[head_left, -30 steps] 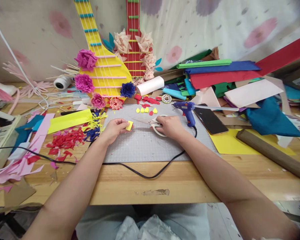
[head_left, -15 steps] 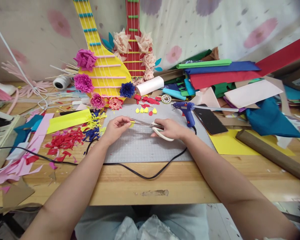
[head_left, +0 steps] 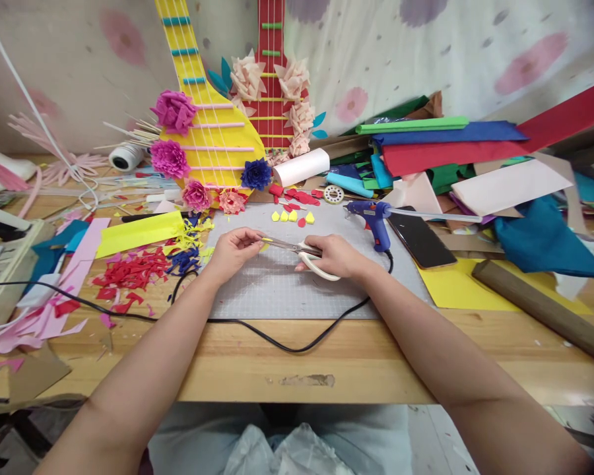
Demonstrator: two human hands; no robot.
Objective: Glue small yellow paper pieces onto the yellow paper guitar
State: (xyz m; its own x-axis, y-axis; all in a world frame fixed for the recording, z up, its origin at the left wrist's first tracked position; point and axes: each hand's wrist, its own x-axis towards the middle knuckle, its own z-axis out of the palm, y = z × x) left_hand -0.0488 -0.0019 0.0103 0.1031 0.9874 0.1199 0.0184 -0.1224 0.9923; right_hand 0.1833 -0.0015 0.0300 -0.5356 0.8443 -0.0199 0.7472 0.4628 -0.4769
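Observation:
My right hand grips a pair of scissors by their white handles, the blades pointing left. Pinched in the fingertips of my left hand is a small yellow paper piece, mostly hidden by the fingers. The blade tips reach this piece. Both hands are held over a grey cutting mat. Beyond them on the mat lie several small yellow petals in a row and a red petal.
A blue glue gun and a phone lie right of my hands. A black cord loops along the front. Red paper scraps lie left. Behind stand a yellow paper instrument and a red one.
The view has shifted slightly, so the background appears further right. The scissor handles look a little closer together, and the yellow piece stays in my left fingers.

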